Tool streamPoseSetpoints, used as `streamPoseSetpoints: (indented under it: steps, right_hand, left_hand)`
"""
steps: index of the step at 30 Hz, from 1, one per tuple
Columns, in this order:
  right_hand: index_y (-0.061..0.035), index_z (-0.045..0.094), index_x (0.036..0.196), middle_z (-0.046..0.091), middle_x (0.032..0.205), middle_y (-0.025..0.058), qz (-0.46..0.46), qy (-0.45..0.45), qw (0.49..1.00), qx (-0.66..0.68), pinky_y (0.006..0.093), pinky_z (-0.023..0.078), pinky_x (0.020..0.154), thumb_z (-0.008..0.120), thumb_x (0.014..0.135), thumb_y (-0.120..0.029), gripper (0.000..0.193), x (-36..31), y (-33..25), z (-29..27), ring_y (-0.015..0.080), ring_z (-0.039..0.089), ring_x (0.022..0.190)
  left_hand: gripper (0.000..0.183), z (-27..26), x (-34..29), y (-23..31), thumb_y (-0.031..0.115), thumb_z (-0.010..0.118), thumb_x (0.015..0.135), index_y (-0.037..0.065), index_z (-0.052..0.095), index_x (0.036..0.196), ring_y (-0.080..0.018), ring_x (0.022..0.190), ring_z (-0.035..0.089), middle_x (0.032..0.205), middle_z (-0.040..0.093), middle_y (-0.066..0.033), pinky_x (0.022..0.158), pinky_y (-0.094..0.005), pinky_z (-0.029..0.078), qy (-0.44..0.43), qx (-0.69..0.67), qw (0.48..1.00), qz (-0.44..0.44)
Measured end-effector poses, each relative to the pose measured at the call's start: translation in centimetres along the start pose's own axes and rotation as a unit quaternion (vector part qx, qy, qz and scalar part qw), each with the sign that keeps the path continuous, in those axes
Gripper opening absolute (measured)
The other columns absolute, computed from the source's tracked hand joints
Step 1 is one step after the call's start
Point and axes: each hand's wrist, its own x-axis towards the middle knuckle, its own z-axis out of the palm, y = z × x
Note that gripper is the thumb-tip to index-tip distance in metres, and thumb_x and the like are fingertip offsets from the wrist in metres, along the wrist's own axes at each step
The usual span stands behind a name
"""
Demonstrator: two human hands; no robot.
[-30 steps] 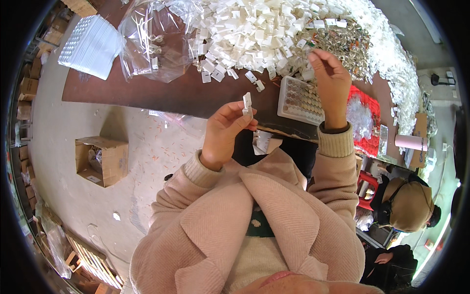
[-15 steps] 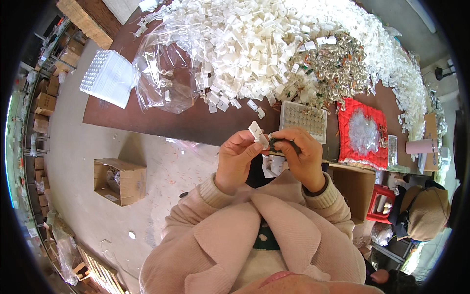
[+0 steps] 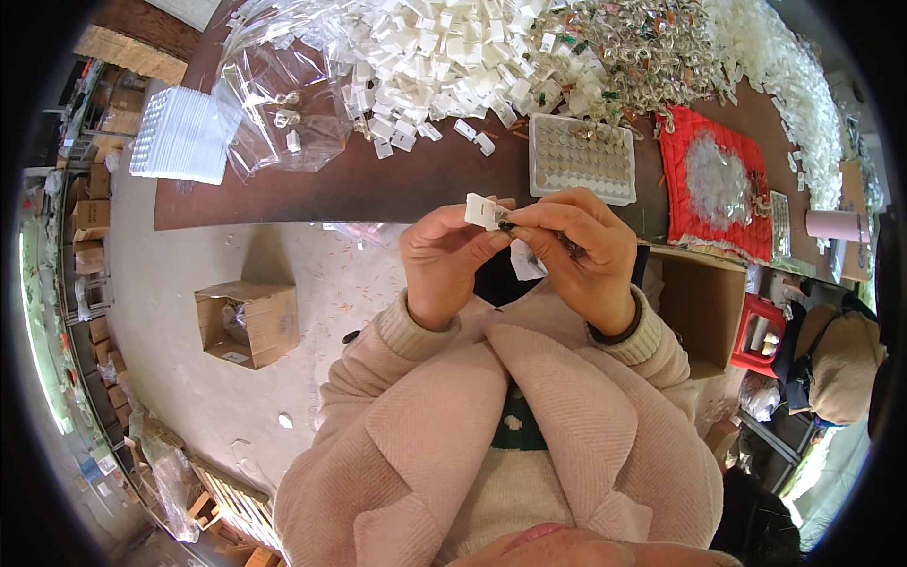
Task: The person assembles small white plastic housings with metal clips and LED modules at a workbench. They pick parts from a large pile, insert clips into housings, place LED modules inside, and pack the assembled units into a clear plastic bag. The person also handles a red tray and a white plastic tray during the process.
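Note:
Both of my hands meet in front of my chest, just off the near edge of the brown table. My left hand [image 3: 440, 265] pinches a small white card [image 3: 480, 211] with a slot in it between thumb and fingers. Right beside it, the fingertips of my right hand [image 3: 588, 253] close on a small dark, shiny piece [image 3: 505, 227], held against the card's lower right corner. The piece is too small and covered to name. Below the hands a white folded bit [image 3: 526, 261] shows; what holds it is hidden.
A heap of white cards [image 3: 439, 57] and shiny small pieces [image 3: 652, 61] covers the table [image 3: 378, 194]. Nearer are a round-celled tray [image 3: 581, 159], red quilted cloth [image 3: 680, 203], clear bag [image 3: 283, 113] and stacked white trays [image 3: 179, 137]. Cardboard boxes [image 3: 265, 326] and a red stool [image 3: 756, 335] stand below.
The view has shifted, so the table sits higher. The white card has turned flatter, and my right fingertips have come closer to it and now touch its corner with the dark piece.

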Motion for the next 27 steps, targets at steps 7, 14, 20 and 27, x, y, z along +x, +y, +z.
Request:
streamPoseSetpoints:
  steps: [7,14,20,27]
  right_hand:
    - [-0.0063,0.074,0.109,0.067,0.086,0.0054,0.087,-0.064,0.988,0.106,0.0219,0.044,0.062,0.074,0.081,0.007,0.031,-0.2,0.4,-0.2,0.0114,0.06,0.074]
    - [-0.0059,0.074,0.11,0.066,0.085,0.0063,0.052,-0.053,0.996,0.053,0.0224,0.044,0.061,0.073,0.081,0.008,0.033,-0.1,-0.2,0.3,0.0114,0.059,0.071]
    - [-0.0044,0.074,0.111,0.063,0.082,0.0046,0.121,-0.087,0.977,0.151,0.0219,0.043,0.059,0.071,0.082,0.009,0.032,0.0,-0.2,-0.4,0.0088,0.055,0.068]
    - [-0.0038,0.074,0.109,0.062,0.079,0.0058,0.116,-0.035,0.988,0.092,0.024,0.044,0.058,0.073,0.081,0.007,0.03,-0.6,0.0,2.0,0.011,0.055,0.065]
  left_hand:
    - [0.028,-0.7,0.2,-0.5,-0.015,0.066,0.085,-0.002,0.064,0.109,-0.0227,0.107,0.066,0.115,0.068,-0.017,0.093,-0.0366,0.056,-0.036,0.026,0.996,0.081]
    - [0.026,-0.5,-0.1,-1.1,-0.016,0.066,0.085,-0.002,0.062,0.107,-0.0191,0.099,0.067,0.108,0.069,-0.0147,0.089,-0.0337,0.057,0.025,0.055,0.992,0.108]
    - [0.031,-1.9,0.5,-0.4,-0.017,0.067,0.084,-0.001,0.061,0.109,-0.0207,0.1,0.067,0.109,0.069,-0.0168,0.088,-0.035,0.057,-0.078,0.097,0.983,0.132]
    - [0.024,-0.6,-0.3,-1.6,-0.013,0.063,0.089,0.002,0.061,0.108,-0.0211,0.103,0.068,0.109,0.07,-0.0161,0.089,-0.0332,0.056,0.048,-0.011,0.994,0.095]
